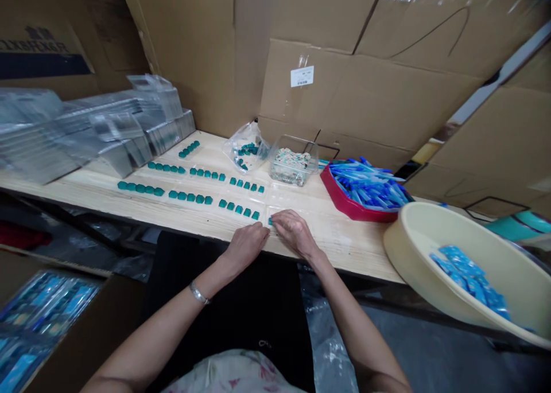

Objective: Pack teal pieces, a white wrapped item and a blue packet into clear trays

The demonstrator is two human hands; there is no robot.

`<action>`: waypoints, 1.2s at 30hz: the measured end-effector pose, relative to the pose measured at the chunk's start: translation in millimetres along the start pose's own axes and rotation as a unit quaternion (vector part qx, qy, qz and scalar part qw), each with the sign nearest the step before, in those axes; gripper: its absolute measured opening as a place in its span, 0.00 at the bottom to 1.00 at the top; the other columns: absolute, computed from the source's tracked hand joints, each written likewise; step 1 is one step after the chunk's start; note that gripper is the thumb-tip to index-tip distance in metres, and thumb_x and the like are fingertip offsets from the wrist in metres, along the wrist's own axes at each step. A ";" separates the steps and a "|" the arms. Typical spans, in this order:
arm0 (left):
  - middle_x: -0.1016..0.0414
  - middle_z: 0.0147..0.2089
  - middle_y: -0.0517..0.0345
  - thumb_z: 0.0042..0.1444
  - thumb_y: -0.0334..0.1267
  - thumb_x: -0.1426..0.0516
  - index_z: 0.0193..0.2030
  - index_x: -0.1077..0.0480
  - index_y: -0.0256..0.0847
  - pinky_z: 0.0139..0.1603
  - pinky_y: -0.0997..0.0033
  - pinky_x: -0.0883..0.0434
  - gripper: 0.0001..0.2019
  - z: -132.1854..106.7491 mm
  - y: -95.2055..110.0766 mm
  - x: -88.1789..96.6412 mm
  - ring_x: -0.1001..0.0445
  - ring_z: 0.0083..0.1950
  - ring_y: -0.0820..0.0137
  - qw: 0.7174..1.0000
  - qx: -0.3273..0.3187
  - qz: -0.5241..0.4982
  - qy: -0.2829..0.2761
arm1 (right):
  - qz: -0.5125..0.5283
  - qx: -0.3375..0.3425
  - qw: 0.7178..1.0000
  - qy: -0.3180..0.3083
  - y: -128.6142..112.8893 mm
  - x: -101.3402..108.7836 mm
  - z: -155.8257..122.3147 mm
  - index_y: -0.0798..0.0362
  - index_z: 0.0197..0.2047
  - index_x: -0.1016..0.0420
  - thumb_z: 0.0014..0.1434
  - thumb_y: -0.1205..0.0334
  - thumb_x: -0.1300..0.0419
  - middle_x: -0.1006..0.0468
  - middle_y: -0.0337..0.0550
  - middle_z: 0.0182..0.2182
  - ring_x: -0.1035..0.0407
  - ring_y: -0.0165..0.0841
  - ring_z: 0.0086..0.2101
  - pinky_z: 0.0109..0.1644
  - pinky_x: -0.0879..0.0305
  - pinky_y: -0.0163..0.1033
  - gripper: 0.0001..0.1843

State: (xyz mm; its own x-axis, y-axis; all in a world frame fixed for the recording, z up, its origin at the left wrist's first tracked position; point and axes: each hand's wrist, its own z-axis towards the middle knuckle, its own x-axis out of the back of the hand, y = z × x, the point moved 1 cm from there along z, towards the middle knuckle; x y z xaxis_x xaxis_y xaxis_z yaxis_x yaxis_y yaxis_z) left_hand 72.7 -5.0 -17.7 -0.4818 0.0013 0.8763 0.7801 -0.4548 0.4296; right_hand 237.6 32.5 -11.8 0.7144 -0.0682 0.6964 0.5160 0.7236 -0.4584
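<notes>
A pale wooden table (365,249) crosses mid-frame beneath brown cardboard (344,89). Just below centre, a small teal piece (271,221) meets the bent fingertips of the right hand (295,231); whether they grip it, I cannot tell. The left hand (247,244) is half curled, its contents hidden. The right edge crops a cream basin (408,244); clear trays (38,140) blur at left.

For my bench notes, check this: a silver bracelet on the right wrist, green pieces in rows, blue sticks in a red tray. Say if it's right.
One slip: the head view shows the bracelet on the left wrist. The green pieces are in rows and the blue sticks in a red tray.
</notes>
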 end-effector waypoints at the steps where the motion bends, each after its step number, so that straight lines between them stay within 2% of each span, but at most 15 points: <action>1: 0.30 0.34 0.52 0.60 0.37 0.52 0.36 0.28 0.41 0.35 0.71 0.37 0.11 0.1 -0.8 -0.9 0.30 0.35 0.67 1.000 0.002 -0.008 0.001 | -0.001 -0.002 1.000 -0.002 1.4 -1.0 0.2 0.51 0.36 0.24 0.58 0.66 0.46 0.22 0.47 0.36 0.29 0.36 0.40 0.45 0.32 0.44 0.09; 5: 0.28 0.34 0.52 0.58 0.39 0.50 0.34 0.28 0.41 0.37 0.70 0.36 0.10 2.8 -4.3 1.6 0.30 0.36 0.67 0.998 0.010 -0.063 0.011 | -0.027 -0.015 0.999 -0.021 7.4 -3.3 -2.1 0.52 0.33 0.23 0.59 0.65 0.46 0.21 0.48 0.35 0.28 0.35 0.38 0.44 0.32 0.44 0.10; 8: 0.28 0.33 0.54 0.56 0.44 0.48 0.32 0.28 0.40 0.37 0.71 0.35 0.12 7.5 -7.7 10.7 0.30 0.36 0.68 0.973 0.046 -0.219 0.058 | -0.036 -0.009 0.999 -0.033 6.8 -1.1 -5.3 0.51 0.36 0.23 0.59 0.65 0.45 0.21 0.48 0.38 0.29 0.36 0.41 0.47 0.34 0.45 0.09; 10: 0.29 0.31 0.55 0.56 0.50 0.49 0.32 0.28 0.39 0.28 0.74 0.36 0.17 9.8 -9.9 17.2 0.32 0.29 0.73 0.917 0.111 -0.375 0.080 | -0.021 -0.012 0.999 -0.022 1.4 2.2 -6.1 0.51 0.42 0.24 0.58 0.64 0.43 0.23 0.49 0.43 0.31 0.37 0.46 0.51 0.36 0.46 0.10; 12: 0.33 0.28 0.57 0.55 0.55 0.51 0.36 0.30 0.37 0.17 0.78 0.45 0.22 11.0 -10.3 21.4 0.39 0.21 0.78 0.830 0.167 -0.528 0.063 | 0.013 -0.037 0.999 0.010 -7.8 6.0 -4.5 0.50 0.45 0.25 0.57 0.63 0.43 0.25 0.48 0.46 0.32 0.37 0.47 0.53 0.37 0.46 0.12; 14: 0.36 0.26 0.60 0.53 0.58 0.50 0.40 0.31 0.36 0.13 0.80 0.54 0.24 12.3 -8.4 23.1 0.44 0.18 0.80 0.750 0.185 -0.635 0.027 | 0.061 -0.070 0.995 0.042 -19.3 8.7 0.0 0.51 0.43 0.25 0.57 0.62 0.42 0.24 0.47 0.42 0.31 0.36 0.44 0.50 0.35 0.44 0.10; 15: 0.38 0.26 0.60 0.52 0.58 0.49 0.40 0.32 0.36 0.13 0.82 0.56 0.25 13.2 -7.0 23.2 0.44 0.18 0.81 0.722 0.185 -0.667 0.013 | 0.084 -0.081 0.992 0.051 -24.9 9.2 3.2 0.51 0.41 0.24 0.57 0.61 0.43 0.24 0.46 0.40 0.30 0.35 0.41 0.48 0.34 0.42 0.09; 17: 0.39 0.25 0.61 0.50 0.58 0.47 0.38 0.34 0.36 0.13 0.83 0.58 0.24 15.9 -4.0 22.4 0.43 0.18 0.82 0.692 0.191 -0.696 -0.007 | 0.118 -0.088 0.988 0.050 -33.6 8.1 10.8 0.51 0.41 0.24 0.57 0.61 0.43 0.24 0.45 0.36 0.30 0.33 0.38 0.43 0.33 0.39 0.09; 20: 0.40 0.22 0.63 0.50 0.59 0.47 0.33 0.36 0.37 0.12 0.84 0.57 0.23 20.9 0.6 21.1 0.44 0.17 0.82 0.683 0.196 -0.702 -0.043 | 0.137 -0.098 0.985 0.025 -36.5 3.0 21.3 0.52 0.41 0.23 0.55 0.63 0.41 0.25 0.45 0.34 0.31 0.32 0.35 0.40 0.34 0.37 0.10; 22: 0.42 0.20 0.64 0.51 0.60 0.48 0.32 0.36 0.37 0.12 0.84 0.56 0.23 23.7 3.1 21.7 0.45 0.16 0.82 0.683 0.187 -0.703 -0.063 | 0.160 -0.132 0.978 0.021 -32.9 -0.4 25.3 0.54 0.38 0.23 0.52 0.63 0.40 0.24 0.44 0.31 0.31 0.31 0.31 0.37 0.34 0.36 0.10; 26: 0.41 0.22 0.64 0.51 0.59 0.48 0.33 0.36 0.37 0.11 0.85 0.56 0.22 25.6 4.8 25.3 0.44 0.17 0.82 0.682 0.167 -0.710 -0.053 | 0.258 -0.246 0.932 0.065 -23.2 -1.6 25.1 0.56 0.34 0.23 0.49 0.57 0.38 0.22 0.43 0.29 0.29 0.32 0.29 0.36 0.34 0.36 0.11; 28: 0.41 0.24 0.64 0.50 0.56 0.45 0.39 0.34 0.38 0.11 0.85 0.56 0.21 25.1 4.0 25.8 0.44 0.17 0.82 0.697 0.157 -0.699 -0.021 | 0.281 -0.279 0.915 0.080 -19.8 -0.1 22.7 0.56 0.32 0.23 0.49 0.55 0.38 0.22 0.43 0.29 0.29 0.32 0.30 0.36 0.34 0.36 0.13; 31: 0.42 0.22 0.67 0.49 0.51 0.42 0.47 0.34 0.41 0.11 0.85 0.55 0.22 24.3 2.4 22.5 0.46 0.16 0.82 0.739 0.162 -0.654 0.013 | 0.284 -0.292 0.911 0.073 -16.7 0.9 18.6 0.56 0.31 0.23 0.51 0.52 0.40 0.23 0.42 0.26 0.30 0.31 0.28 0.35 0.34 0.35 0.14; 33: 0.42 0.21 0.68 0.48 0.51 0.42 0.46 0.34 0.40 0.11 0.84 0.53 0.22 24.5 1.7 19.4 0.46 0.16 0.81 0.759 0.172 -0.627 0.028 | 0.278 -0.287 0.914 0.074 -15.9 0.5 16.0 0.57 0.31 0.24 0.51 0.52 0.40 0.24 0.42 0.25 0.31 0.30 0.27 0.33 0.34 0.34 0.15; 36: 0.42 0.20 0.68 0.49 0.52 0.43 0.42 0.33 0.39 0.11 0.84 0.53 0.19 25.5 2.1 17.1 0.46 0.16 0.81 0.772 0.173 -0.611 0.037 | 0.233 -0.235 0.937 0.109 -18.0 2.9 13.7 0.55 0.40 0.25 0.51 0.55 0.38 0.24 0.43 0.31 0.31 0.29 0.28 0.34 0.33 0.35 0.16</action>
State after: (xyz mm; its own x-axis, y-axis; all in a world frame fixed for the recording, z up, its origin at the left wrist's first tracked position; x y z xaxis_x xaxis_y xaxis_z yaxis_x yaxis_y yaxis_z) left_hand 76.3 16.8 3.8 -0.9534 0.1855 -0.2379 -0.2203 0.1104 0.9692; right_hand 223.9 28.7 6.1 0.9672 0.0039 0.2542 0.2387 0.3303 -0.9132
